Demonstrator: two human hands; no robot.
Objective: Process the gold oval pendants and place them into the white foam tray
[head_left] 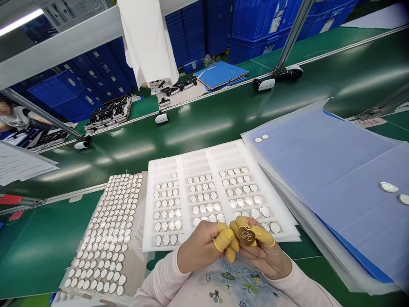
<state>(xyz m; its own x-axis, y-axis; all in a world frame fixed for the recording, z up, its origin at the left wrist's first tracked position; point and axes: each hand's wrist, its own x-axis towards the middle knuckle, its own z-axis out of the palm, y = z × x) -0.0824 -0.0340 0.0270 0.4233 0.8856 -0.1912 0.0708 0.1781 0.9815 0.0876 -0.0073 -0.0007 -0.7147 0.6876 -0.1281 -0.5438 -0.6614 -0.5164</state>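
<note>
Right hand pinches a gold disc with a curly mark; left hand curls closed; both hide some white tray.

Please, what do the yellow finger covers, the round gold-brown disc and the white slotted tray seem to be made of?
Yellow finger covers: probably thin latex or rubber, mostly matte; they fit closely, with rolled rims.
Round gold-brown disc: perhaps metal or coated plastic, given its satin sheen and bright gold emblem.
White slotted tray: likely matte foam, judging by its soft-looking edges.
</note>
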